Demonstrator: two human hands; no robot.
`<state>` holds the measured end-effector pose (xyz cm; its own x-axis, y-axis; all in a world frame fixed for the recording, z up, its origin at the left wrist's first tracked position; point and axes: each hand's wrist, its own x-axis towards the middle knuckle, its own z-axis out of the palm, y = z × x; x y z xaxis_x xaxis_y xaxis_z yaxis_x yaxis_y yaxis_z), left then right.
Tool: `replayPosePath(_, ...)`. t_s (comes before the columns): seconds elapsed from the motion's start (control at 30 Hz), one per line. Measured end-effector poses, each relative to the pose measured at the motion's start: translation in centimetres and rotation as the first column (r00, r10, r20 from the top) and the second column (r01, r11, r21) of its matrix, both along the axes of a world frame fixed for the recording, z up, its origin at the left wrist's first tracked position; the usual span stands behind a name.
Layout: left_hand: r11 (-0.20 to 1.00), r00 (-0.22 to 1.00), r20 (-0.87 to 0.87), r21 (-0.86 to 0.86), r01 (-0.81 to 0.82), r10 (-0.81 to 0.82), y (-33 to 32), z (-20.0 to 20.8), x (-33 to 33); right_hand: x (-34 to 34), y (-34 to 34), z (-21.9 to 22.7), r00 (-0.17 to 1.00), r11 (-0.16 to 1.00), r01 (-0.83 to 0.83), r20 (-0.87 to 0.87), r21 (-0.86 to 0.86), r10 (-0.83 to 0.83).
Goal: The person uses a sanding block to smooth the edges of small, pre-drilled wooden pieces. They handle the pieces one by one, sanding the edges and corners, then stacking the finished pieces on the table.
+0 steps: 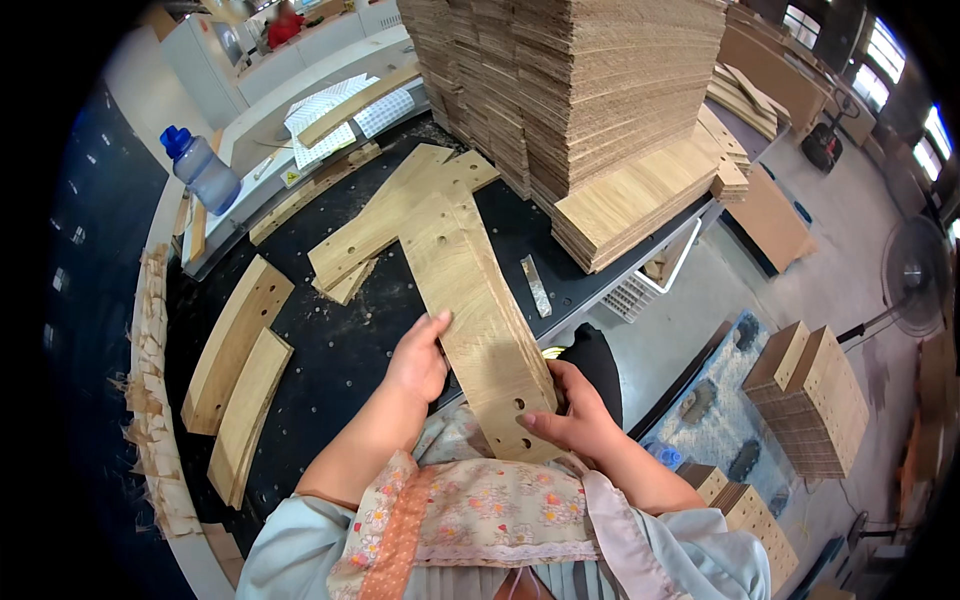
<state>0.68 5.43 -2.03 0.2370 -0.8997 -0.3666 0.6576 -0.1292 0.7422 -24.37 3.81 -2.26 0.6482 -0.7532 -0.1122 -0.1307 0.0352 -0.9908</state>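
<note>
A long pale wooden board (485,320) with round holes at its ends slants across the black work table, its near end in front of my body. My left hand (420,360) grips its left edge, thumb along the rim. On the other side my right hand (583,412) closes round the right edge near the lower end, with its thumb on the top face beside two dark holes. The right edge looks layered, and I cannot tell whether more than one board is in my hands. Other holed boards (370,225) lie crossed at the far end.
Two loose boards (237,340) lie at the left. A tall stack of boards (600,90) rises at the back right, beside a small metal strip (536,286). Beyond are a blue-capped bottle (205,170) and patterned sheets. More board stacks (810,400) stand on a blue pallet (715,395) at right.
</note>
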Motion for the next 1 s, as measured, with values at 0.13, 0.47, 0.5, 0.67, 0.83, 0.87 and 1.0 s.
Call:
replayPosePath(0.13, 0.969, 0.966, -0.258, -0.235, -0.076, 0.013, -1.2, 1.1, 2.3, -0.3, -0.8, 2.4, 0.988, 0.873, -0.088, -0.156, -0.479, 0.014)
replayPosePath(0.47, 0.722, 0.992, 0.031, -0.688, -0.069, 0.124, 1.5, 9.0, 6.1, 5.1, -3.3, 4.5, 0.996, 0.624, -0.017, 0.043, -0.781, 0.082)
replayPosePath(0.5, 0.720, 0.980, 0.087, -0.691, -0.072, 0.181, 1.9, 10.6, 5.9, 6.1, -3.7, 4.2, 0.996, 0.624, -0.003, 0.053, -0.782, 0.071)
replayPosePath(0.67, 0.728, 0.843, 0.379, -0.685, -0.022, 0.382, 2.3, 13.3, 3.3, 11.5, -6.0, 2.0, 0.988, 0.799, -0.033, 0.103, -0.601, 0.119)
replayPosePath(0.83, 0.766, 0.817, 0.420, -0.641, -0.042, 0.396, 2.8, 11.0, 3.8, 13.2, -5.8, 2.4, 0.975, 0.812, -0.050, 0.146, -0.582, 0.165)
replayPosePath(0.87, 0.789, 0.799, 0.474, -0.615, 0.000, 0.369, 2.9, 10.5, 4.4, 13.6, -5.8, 2.7, 0.967, 0.801, -0.028, 0.185, -0.598, 0.173)
replayPosePath(1.0, 0.814, 0.780, 0.493, -0.580, -0.036, 0.385, 2.6, 7.0, 4.7, 16.4, -5.7, 2.0, 0.903, 0.808, 0.029, 0.362, -0.588, 0.231)
